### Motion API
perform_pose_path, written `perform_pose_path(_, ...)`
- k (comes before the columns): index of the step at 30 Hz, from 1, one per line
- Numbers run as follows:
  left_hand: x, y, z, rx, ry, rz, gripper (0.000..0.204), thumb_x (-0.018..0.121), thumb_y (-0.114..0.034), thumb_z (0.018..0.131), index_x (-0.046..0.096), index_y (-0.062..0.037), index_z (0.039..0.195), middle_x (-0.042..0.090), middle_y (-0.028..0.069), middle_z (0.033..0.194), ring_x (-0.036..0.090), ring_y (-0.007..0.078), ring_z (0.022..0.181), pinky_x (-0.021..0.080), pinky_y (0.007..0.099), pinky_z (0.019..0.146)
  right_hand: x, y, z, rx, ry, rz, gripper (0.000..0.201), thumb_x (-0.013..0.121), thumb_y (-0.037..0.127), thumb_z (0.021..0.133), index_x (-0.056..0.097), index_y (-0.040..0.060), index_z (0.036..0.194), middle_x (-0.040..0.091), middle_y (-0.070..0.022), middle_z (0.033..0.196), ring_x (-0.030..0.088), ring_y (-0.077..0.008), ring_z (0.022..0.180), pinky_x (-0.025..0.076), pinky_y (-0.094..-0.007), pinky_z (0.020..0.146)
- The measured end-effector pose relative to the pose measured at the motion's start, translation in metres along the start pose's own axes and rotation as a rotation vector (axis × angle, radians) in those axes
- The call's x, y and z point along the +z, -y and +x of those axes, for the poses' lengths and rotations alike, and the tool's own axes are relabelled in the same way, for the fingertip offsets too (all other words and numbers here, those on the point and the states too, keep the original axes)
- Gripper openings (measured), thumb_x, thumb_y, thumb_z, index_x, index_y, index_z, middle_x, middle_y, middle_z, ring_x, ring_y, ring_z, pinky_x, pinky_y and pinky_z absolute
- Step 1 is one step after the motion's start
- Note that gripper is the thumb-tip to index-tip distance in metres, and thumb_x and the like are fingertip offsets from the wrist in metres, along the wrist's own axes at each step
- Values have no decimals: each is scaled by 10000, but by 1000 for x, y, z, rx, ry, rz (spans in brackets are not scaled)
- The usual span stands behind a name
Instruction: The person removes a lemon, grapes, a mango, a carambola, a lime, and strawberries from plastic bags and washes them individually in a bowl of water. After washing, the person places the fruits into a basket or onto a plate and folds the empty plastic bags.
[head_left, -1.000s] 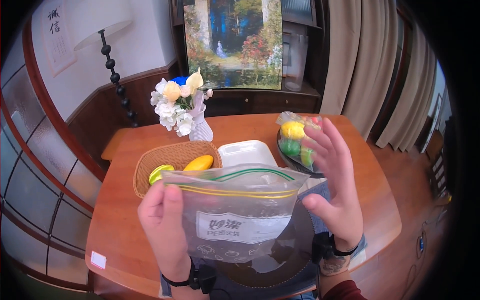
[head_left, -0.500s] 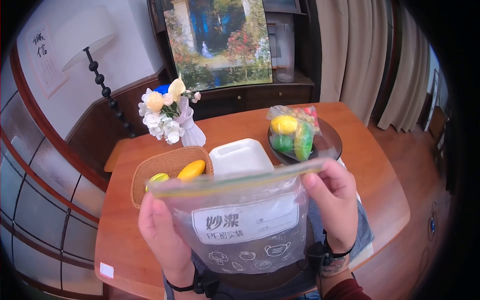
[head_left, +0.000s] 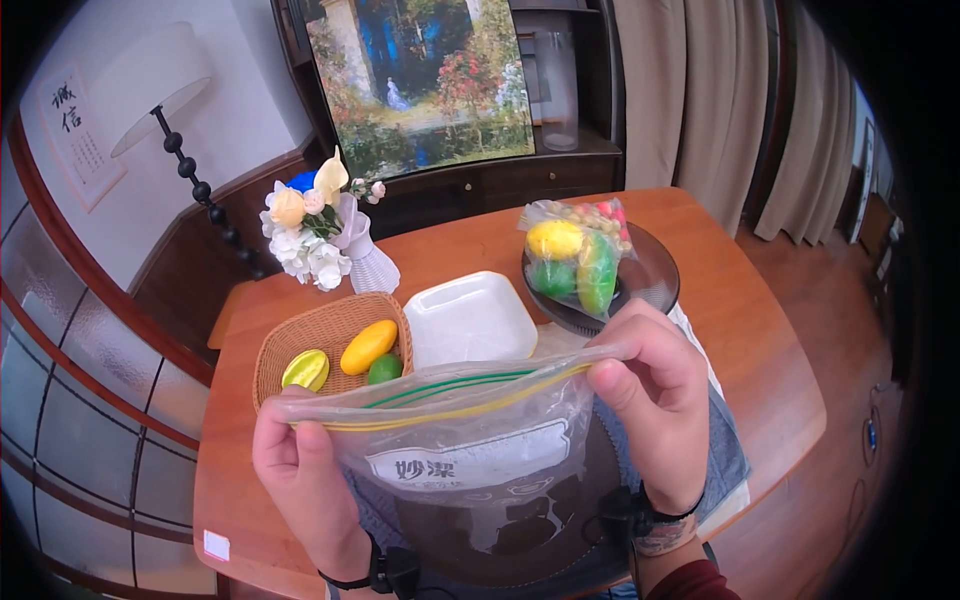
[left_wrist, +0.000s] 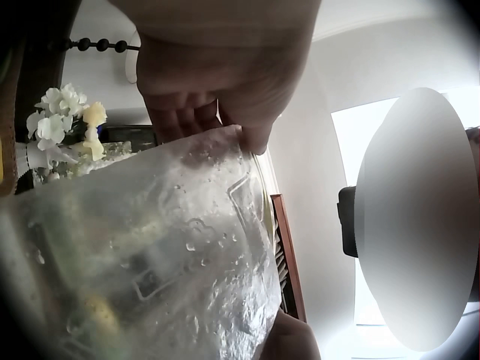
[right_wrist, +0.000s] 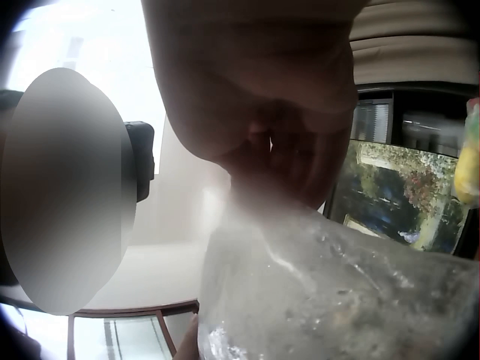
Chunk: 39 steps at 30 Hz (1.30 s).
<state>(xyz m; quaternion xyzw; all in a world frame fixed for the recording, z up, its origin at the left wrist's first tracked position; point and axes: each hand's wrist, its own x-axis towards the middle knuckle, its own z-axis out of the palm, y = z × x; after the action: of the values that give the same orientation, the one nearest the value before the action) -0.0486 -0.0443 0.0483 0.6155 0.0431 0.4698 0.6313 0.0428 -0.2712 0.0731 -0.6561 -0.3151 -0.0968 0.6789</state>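
Observation:
A clear zip bag (head_left: pixel 500 455) with a green and a yellow strip along its top hangs between both hands, its printed label facing the head camera. The left hand (head_left: pixel 312 490) pinches the bag's left top corner between thumb and fingers. At the right top corner, the right hand (head_left: pixel 660 410) pinches it the same way. In the left wrist view the bag (left_wrist: pixel 150 247) spreads below the left hand (left_wrist: pixel 217 82); in the right wrist view the bag (right_wrist: pixel 345 300) hangs under the right hand (right_wrist: pixel 262 112). No item shows clearly inside it.
Behind the bag are a wicker basket (head_left: pixel 300 335) with yellow and green fruits, a white tray (head_left: pixel 470 320), and a dark round plate (head_left: pixel 655 275) holding bagged fruits (head_left: pixel 595 270). A flower vase (head_left: pixel 372 268) stands behind the basket. A brown round mat (head_left: pixel 480 545) lies beneath the bag.
The right hand, held apart from the bag with spread fingers a second ago, has come down onto its right corner and pinches it. The bag's top has tilted toward the camera, showing both strips.

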Motion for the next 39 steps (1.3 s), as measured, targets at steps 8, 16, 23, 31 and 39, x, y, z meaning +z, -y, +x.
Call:
perform_pose_path(8, 2, 0, 1, 115, 39, 63, 303, 649, -303, 974, 540, -29, 903, 501, -4, 841, 469, 84, 799, 367, 219, 741, -2, 5, 1, -21, 64, -96, 116, 689, 86, 885, 651, -16, 846, 589, -58, 792, 578, -162, 762, 467, -284, 708)
perform_pose_path(16, -1, 0, -3, 167, 42, 15, 359, 691, -351, 941, 525, -38, 879, 510, 15, 859, 480, 101, 794, 378, 235, 736, 9, 9, 1, 370, 170, 472, 195, 651, 65, 950, 604, -37, 1110, 657, -42, 936, 605, -98, 888, 497, -265, 829)
perform_pose_path(23, 0, -1, -4, -19, 278, -108, 326, 771, -293, 874, 637, -4, 947, 570, 41, 896, 534, 115, 821, 414, 248, 722, 10, -8, 0, 193, 139, 371, 128, 677, 51, 927, 655, -36, 1018, 672, -82, 985, 617, -117, 916, 489, -257, 807)
perform_pose_path(31, 7, -12, -8, 1, 226, 11, 207, 794, -152, 825, 685, 23, 840, 589, 69, 871, 558, 145, 797, 437, 269, 715, 10, -10, -5, 102, 106, 307, 124, 691, 39, 905, 662, -36, 1000, 651, -97, 1008, 618, -137, 898, 487, -263, 795)
perform_pose_path(39, 9, -9, -10, 178, 171, 100, 210, 792, -186, 829, 687, -5, 815, 601, 73, 839, 560, 163, 774, 441, 278, 704, 9, 11, 2, 349, 220, 425, 131, 705, 76, 918, 678, -13, 1011, 638, -44, 1009, 597, -82, 922, 497, -235, 757)
